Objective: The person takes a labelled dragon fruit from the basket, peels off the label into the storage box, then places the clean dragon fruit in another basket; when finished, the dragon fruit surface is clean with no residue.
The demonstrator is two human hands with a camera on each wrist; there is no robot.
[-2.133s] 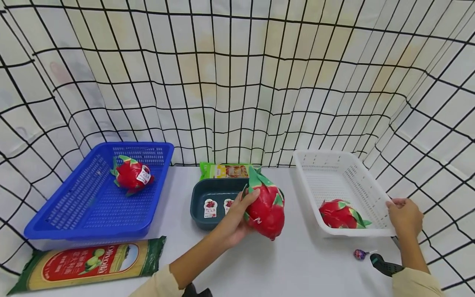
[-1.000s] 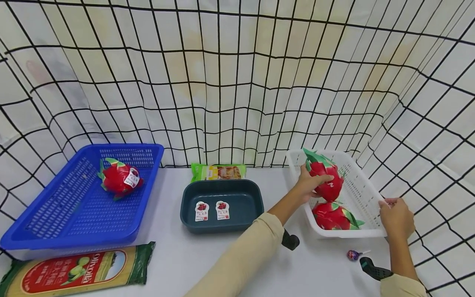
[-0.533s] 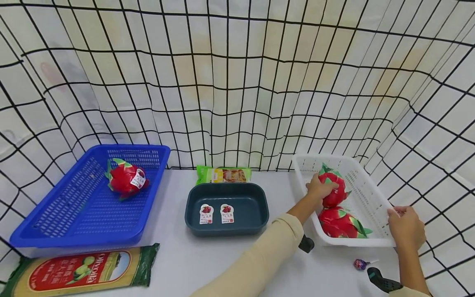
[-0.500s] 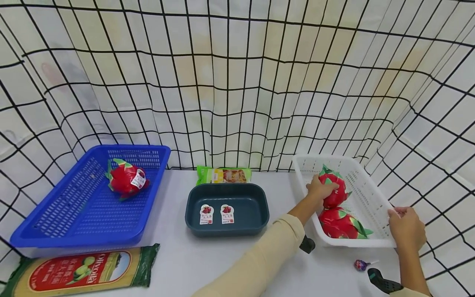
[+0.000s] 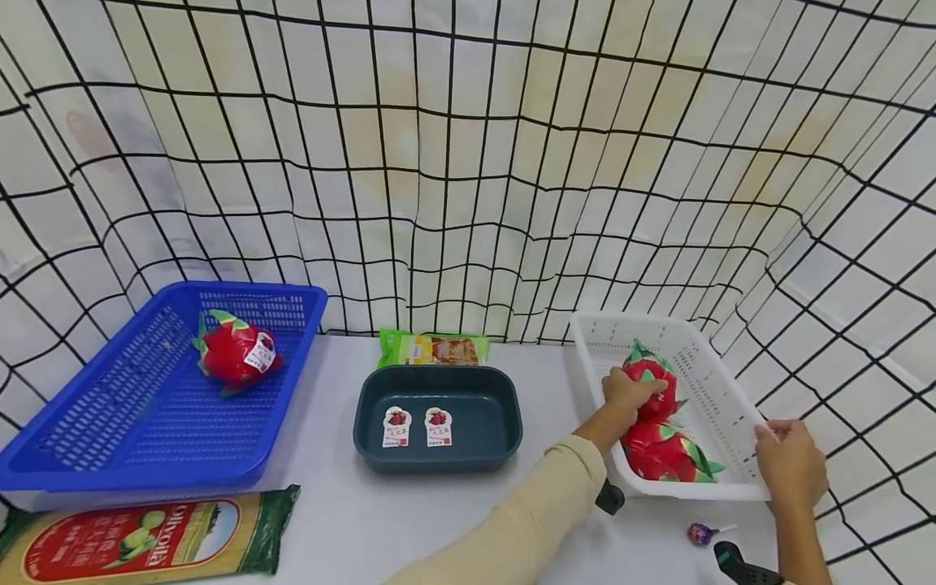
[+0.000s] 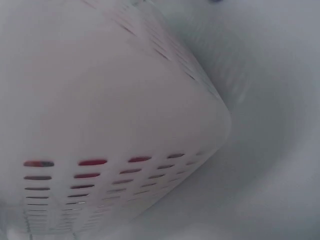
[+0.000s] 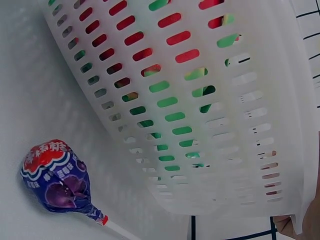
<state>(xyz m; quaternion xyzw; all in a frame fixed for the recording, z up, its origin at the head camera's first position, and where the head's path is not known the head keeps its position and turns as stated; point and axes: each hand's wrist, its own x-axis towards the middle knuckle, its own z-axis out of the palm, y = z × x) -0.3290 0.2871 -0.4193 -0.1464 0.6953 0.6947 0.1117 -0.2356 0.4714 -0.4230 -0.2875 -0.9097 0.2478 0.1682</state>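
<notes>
In the head view my left hand (image 5: 627,393) grips a red toy dragon fruit (image 5: 660,406) with green leaf tips, low inside the white basket (image 5: 702,491). A second dragon fruit (image 5: 661,457) lies against it at the basket's near end. My right hand (image 5: 791,463) pinches the basket's right rim near the front corner. The left wrist view holds mostly the basket's outer wall (image 6: 125,110), with red showing through its slots. From the right wrist, red and green show through the slotted wall (image 7: 280,100), and a bit of hand (image 7: 285,227) appears at the lower right corner.
A wrapped lollipop (image 5: 700,534) lies in front of the white basket. At centre stands a dark teal tray (image 5: 483,459) with two fruit stickers (image 5: 439,428); a green snack packet (image 5: 431,348) lies behind. On the left are a blue basket (image 5: 132,475) with another dragon fruit (image 5: 237,353) and pasta (image 5: 146,536).
My left hand has carried the dragon fruit from above the teal tray rightward and down into the white basket, beside the other one. My right hand has stayed on the basket's rim.
</notes>
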